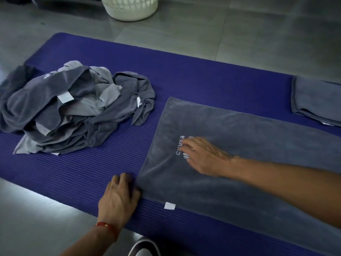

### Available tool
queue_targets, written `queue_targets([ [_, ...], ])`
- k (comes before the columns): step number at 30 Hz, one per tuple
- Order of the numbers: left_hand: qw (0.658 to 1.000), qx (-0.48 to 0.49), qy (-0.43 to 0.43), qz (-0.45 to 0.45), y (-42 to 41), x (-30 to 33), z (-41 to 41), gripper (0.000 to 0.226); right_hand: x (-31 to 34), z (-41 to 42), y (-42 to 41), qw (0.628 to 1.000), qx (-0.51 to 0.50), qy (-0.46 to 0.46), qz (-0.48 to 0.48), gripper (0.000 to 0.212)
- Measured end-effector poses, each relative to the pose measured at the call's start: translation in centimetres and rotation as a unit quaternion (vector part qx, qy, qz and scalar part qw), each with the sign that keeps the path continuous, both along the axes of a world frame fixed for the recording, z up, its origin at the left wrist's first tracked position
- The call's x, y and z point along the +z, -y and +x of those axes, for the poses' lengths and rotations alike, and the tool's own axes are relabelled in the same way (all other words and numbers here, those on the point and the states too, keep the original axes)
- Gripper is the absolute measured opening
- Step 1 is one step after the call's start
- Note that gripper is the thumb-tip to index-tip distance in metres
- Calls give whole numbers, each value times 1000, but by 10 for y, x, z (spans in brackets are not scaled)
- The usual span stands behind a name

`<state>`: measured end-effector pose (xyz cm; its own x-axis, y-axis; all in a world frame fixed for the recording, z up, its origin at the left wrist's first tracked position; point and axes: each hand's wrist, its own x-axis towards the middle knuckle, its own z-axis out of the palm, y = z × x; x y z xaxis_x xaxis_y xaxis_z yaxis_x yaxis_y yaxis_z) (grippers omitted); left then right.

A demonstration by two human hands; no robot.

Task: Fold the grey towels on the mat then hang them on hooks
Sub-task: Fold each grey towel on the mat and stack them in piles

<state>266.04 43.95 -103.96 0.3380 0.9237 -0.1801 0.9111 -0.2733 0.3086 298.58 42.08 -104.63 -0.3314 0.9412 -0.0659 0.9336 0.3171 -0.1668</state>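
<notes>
A grey towel (239, 148) lies spread flat on the right half of the blue mat (92, 172), white lettering near its middle and a white label at its near edge. My right hand (203, 156) lies flat on the lettering, fingers straight. My left hand (120, 196) holds the towel's near left corner, fingers curled at its edge. A heap of several crumpled grey towels (73, 111) sits on the mat's left part. A folded grey towel (317, 100) rests at the mat's far right.
A white perforated laundry basket (131, 8) stands on the grey tiled floor (239, 30) beyond the mat. A shoe tip (144, 248) shows at the bottom edge, near the mat's front border.
</notes>
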Motion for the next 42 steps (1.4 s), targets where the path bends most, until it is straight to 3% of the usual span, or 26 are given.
queue_targets([
  [2,986,-146,7,84,12,-1,13,24,6,3,54,998,64,15,1,32],
  [5,935,-337,35,105,47,-2,58,33,16,21,134,989,114,77,-52,22],
  [8,882,-455,46,113,70,-12,98,39,14,41,208,991,1,109,-81,41],
  [11,831,-531,12,164,75,-19,120,27,17,56,259,980,-111,113,-122,66],
  [14,768,-603,-25,212,70,-17,132,23,23,63,284,966,-176,141,-125,62],
  [16,746,-624,-40,228,70,-12,136,24,23,64,291,961,-180,163,-132,58],
  [21,717,-647,-73,248,76,-9,145,30,25,59,289,961,-159,205,-96,50],
  [27,720,-630,-29,289,77,3,140,23,17,66,285,973,-120,183,-69,39],
  [32,728,-624,-63,278,84,4,133,18,11,65,282,967,-85,230,-63,38],
  [35,724,-634,-109,249,90,3,135,15,19,64,292,978,-72,182,-66,31],
  [37,723,-646,-122,211,96,9,145,3,29,65,304,983,-117,120,-79,23],
  [39,721,-657,-118,185,100,19,166,11,42,82,320,956,-273,67,-87,29],
  [40,719,-660,-115,184,100,27,181,15,48,98,331,918,-380,43,-102,36],
  [42,695,-684,-98,200,96,39,217,20,55,139,366,794,-596,4,-122,36],
])
